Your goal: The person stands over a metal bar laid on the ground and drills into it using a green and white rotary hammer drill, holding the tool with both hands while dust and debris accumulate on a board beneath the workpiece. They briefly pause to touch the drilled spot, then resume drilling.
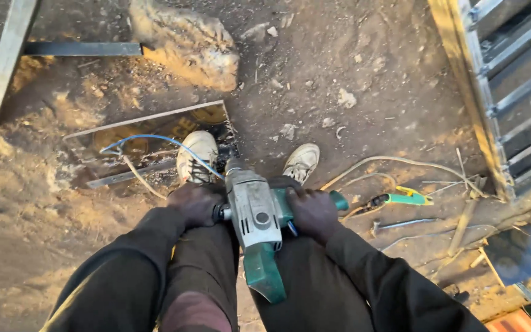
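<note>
While the person stood on bare dirt ground (351, 55), a grey steel bar (4, 61) lay at the far left, with a flat metal frame (145, 120) on the soil just right of it and a large rock (185, 43) above that. A thin blue wire (149, 139) curled over the frame toward the drill. The left shoe (196, 155) rested on the frame's edge. Below it, the left hand (195, 203) had its fingers clenched around the side handle of the power drill (256, 215). The drill, grey-bodied with a green rear grip, was held upright between the knees, its nose pointing down toward the ground between the shoes. The right hand (311, 212) gripped the opposite green handle, fingers wrapped tight around it. The right shoe (302, 161) stood on the dirt just above that hand. Farther right, a green-handled tool (404, 198) lay on the ground near a pale cable (401, 161), and a metal gate frame (499, 92) ran along the right edge.
</note>
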